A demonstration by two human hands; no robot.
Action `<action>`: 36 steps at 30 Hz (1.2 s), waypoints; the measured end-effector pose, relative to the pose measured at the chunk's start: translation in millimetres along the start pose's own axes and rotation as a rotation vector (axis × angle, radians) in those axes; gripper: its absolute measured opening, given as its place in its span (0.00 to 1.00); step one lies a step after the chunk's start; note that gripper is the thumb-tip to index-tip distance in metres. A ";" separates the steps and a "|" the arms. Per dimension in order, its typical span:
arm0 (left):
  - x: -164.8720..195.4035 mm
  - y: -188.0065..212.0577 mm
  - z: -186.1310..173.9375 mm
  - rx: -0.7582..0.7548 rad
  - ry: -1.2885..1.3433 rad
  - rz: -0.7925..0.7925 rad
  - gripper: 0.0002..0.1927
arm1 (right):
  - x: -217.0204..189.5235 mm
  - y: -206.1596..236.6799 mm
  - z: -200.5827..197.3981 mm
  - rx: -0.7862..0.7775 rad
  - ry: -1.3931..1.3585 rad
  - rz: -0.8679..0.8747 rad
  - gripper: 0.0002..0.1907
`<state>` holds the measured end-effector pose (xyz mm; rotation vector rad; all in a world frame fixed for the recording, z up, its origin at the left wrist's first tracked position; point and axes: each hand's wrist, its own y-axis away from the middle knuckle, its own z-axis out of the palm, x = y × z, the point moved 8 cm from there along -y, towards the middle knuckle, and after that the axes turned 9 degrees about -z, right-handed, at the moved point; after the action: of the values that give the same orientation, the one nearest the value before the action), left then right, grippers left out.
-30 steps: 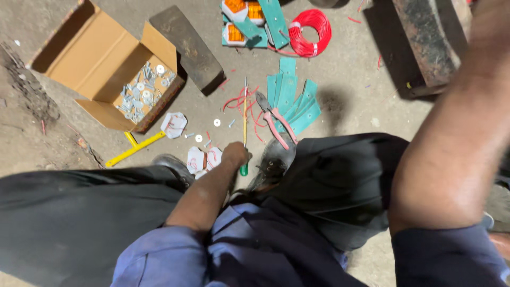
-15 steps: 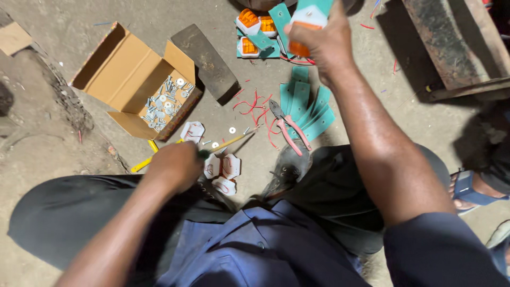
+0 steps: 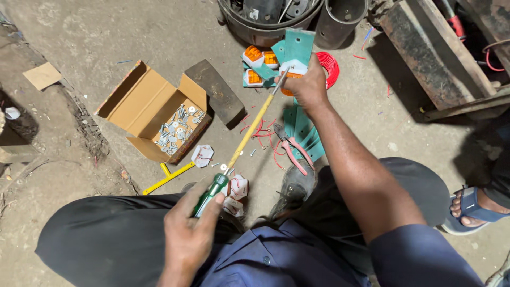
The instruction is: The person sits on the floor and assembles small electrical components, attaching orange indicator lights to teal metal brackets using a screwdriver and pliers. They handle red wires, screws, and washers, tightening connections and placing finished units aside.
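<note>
The left hand is low in the view, above the person's dark trouser leg, its fingers closed round the green handle of a long screwdriver. The yellow shaft runs up and to the right from that grip, and its metal tip meets the piece held in the right hand.

The right hand is stretched out over the floor, fingers wrapped round a teal bracket with an orange lamp fixed at its lower end; the bracket stands upright out of the fist. Just behind it on the floor are more lamps with orange lenses and a coil of red wire, partly hidden by the hand.

Under the right forearm lies a fan of teal brackets, with red-handled pliers resting on them and loose red wire scraps beside. Near the screwdriver handle, small white lamp backs lie on the floor, and a yellow bar lies just left of them.

Towards the left is an open cardboard box holding loose silver bolts and washers in its near corner. A dark block lies against the box's right flap. At the top edge stand a dark tub and a round can. A foot in a blue sandal shows at the right edge.
</note>
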<state>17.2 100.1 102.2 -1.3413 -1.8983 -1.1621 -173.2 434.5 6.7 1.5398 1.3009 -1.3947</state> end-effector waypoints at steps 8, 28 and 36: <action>4.3 -6.1 9.1 -0.094 -0.033 -0.088 0.21 | -2.3 5.4 -7.2 0.014 -0.098 -0.009 0.33; 35.7 -1.5 -7.2 0.002 -0.239 0.315 0.20 | -1.9 3.2 -0.6 -0.087 -0.100 -0.081 0.37; -23.2 -4.7 40.6 -0.533 0.906 -0.571 0.19 | -1.5 2.5 6.3 -0.071 -0.084 -0.123 0.38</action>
<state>23.3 124.0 62.2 -0.2826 -1.3201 -2.1885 -172.6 427.6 6.5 1.3595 1.3979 -1.4576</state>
